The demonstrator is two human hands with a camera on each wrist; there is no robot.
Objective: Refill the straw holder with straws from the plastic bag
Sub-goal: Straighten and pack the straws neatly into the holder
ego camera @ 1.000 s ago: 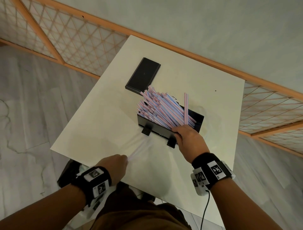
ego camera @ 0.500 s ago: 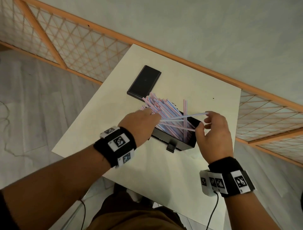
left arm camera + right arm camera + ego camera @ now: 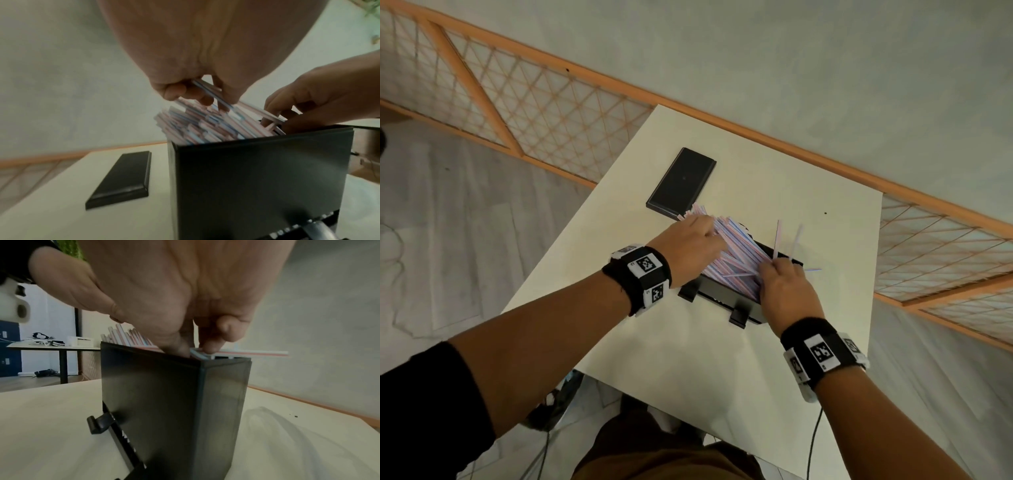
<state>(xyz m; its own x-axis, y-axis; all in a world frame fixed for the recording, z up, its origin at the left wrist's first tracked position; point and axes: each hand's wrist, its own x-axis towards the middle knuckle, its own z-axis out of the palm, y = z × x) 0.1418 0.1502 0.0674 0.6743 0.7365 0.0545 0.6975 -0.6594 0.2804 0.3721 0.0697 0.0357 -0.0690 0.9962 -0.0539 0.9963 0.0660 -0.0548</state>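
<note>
Pale table by grey wall | my left hand pinching straws at frame centre | my right hand pinching a straw at the black holder's right end | black lid lies flat beyond, upper centre.

Black straw holder upright mid-table, lid off; pink/blue striped straws crammed in, leaning far-left, few stray right.

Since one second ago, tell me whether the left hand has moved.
Yes. The left hand has gone from the table's near edge up to the straws in the straw holder, now close to the black lid.
</note>
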